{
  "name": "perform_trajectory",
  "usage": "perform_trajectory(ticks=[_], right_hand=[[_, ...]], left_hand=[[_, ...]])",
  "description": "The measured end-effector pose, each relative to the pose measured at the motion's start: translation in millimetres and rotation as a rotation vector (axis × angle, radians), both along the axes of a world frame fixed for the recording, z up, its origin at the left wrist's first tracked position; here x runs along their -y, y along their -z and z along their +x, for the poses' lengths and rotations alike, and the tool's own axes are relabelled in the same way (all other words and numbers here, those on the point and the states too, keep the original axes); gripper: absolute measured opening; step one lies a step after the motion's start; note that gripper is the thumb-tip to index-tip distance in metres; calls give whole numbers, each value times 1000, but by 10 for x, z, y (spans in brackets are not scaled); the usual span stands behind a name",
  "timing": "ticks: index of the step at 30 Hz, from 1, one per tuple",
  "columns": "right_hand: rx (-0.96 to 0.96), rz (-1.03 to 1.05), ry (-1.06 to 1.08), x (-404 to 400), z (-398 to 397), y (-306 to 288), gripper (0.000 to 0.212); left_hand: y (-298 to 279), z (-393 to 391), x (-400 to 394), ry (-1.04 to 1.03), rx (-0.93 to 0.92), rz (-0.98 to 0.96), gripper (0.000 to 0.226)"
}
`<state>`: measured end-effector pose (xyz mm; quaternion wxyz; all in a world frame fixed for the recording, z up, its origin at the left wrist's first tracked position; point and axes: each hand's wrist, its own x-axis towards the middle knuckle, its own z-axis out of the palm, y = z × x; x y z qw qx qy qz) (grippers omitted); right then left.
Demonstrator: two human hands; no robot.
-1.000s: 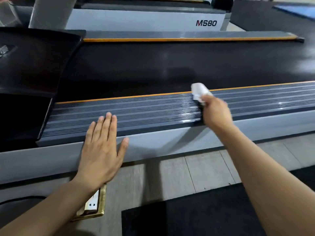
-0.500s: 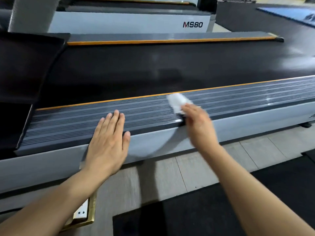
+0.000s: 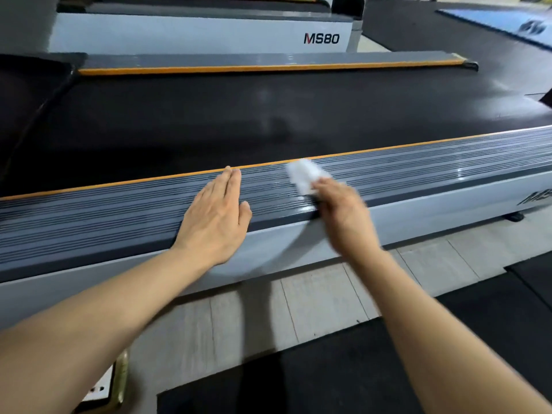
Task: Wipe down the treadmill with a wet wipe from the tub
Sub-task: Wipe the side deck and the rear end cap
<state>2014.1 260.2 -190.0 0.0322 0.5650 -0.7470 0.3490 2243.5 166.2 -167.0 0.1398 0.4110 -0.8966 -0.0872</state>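
Observation:
The treadmill's near side rail is grey and ribbed, with an orange strip along its inner edge. Beyond it runs the black belt. My right hand grips a crumpled white wet wipe and presses it on the rail near the middle of the view; the hand is blurred. My left hand lies flat on the rail just left of it, fingers straight and together. The tub is not in view.
A second treadmill marked MS80 stands behind. The far side rail borders the belt. Pale floor tiles and a black mat lie below. A brass floor socket sits at bottom left.
My right hand has slid the wipe leftward along the rail towards my left hand. My left hand has moved further up onto the rail, and the view has shifted along the treadmill.

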Motion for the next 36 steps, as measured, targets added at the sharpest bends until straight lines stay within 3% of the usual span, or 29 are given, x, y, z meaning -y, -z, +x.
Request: perform_trajectory(ticks=[3,5,7,8,11,13,16,20,22,25,30,32,34,36], right_hand=[[13,145,313,-99,-805,-133,32],[27,212,461,49,-868,-172,29],[-7,194,383,294,-541,-185,20],[-6,161,240,439,-328,-171,17],[46,181,-248,786,211,-194,27],[-35,170,-351,866,180,-252,36],[-136,171,-257,708,-541,-280,40],[-46,332,295,316,-1809,-277,34],[-35,334,388,232,-1963,-297,31],[-99,245,295,409,-1571,-236,26],[-10,122,-142,488,-313,-27,33],[-21,95,-227,284,-303,-70,36],[-9,48,-183,26,-676,-27,40],[19,21,12,-271,-1178,55,39]], left_hand=[[12,-167,53,30,80,-8,63],[42,-295,61,32,124,-15,61],[52,-437,62,15,122,11,61],[56,-511,73,13,120,13,61],[54,-702,134,7,48,15,66],[88,-745,148,-37,36,-1,63],[139,-735,113,-72,119,-54,66],[100,-753,106,1,184,-42,68],[93,-754,103,14,209,-35,67],[68,-749,100,11,234,-1,67],[58,-759,143,20,265,42,70],[65,-753,181,22,287,60,71],[63,-746,211,21,294,87,71],[51,-738,207,25,305,116,71]])
